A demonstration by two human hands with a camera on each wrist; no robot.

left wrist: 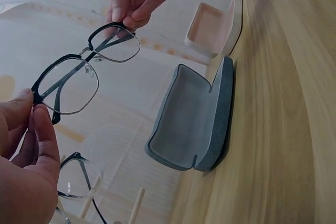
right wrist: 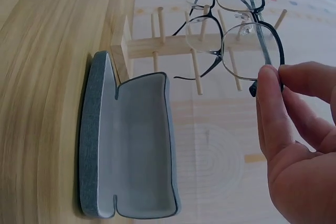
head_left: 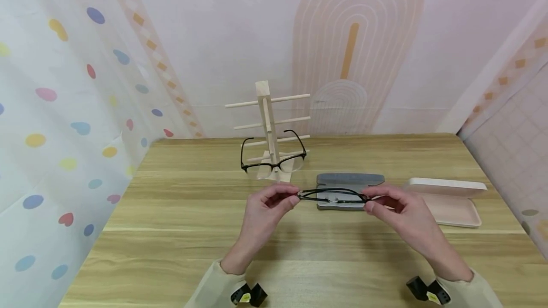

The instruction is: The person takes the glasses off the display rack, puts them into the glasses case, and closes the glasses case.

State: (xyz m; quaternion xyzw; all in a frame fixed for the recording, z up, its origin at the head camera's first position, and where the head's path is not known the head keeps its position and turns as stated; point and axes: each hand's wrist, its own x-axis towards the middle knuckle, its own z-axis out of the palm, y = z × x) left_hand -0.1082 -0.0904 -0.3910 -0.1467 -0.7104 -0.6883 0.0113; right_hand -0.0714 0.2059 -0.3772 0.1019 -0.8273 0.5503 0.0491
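Note:
A pair of black-topped eyeglasses [left wrist: 71, 85] with its temples folded is held up level between both hands. My left hand [head_left: 266, 210] pinches one end of the frame between thumb and fingers, and my right hand [head_left: 404, 210] pinches the other end. In the head view the glasses overlap a grey glasses case [head_left: 351, 178], which lies open on the table. Both wrist views show the bare grey lining of this case. Beyond the left hand, another pair of black-framed glasses [head_left: 292, 157] hangs on a wooden display stand [head_left: 263, 90], temples spread.
To the right on the wooden table [head_left: 171, 232] lies a second open glasses case [head_left: 454, 206], white outside with a pale pink inside. The stand has several thin crossbars and is near the table's back edge. A patterned cloth [head_left: 239, 27] hangs behind.

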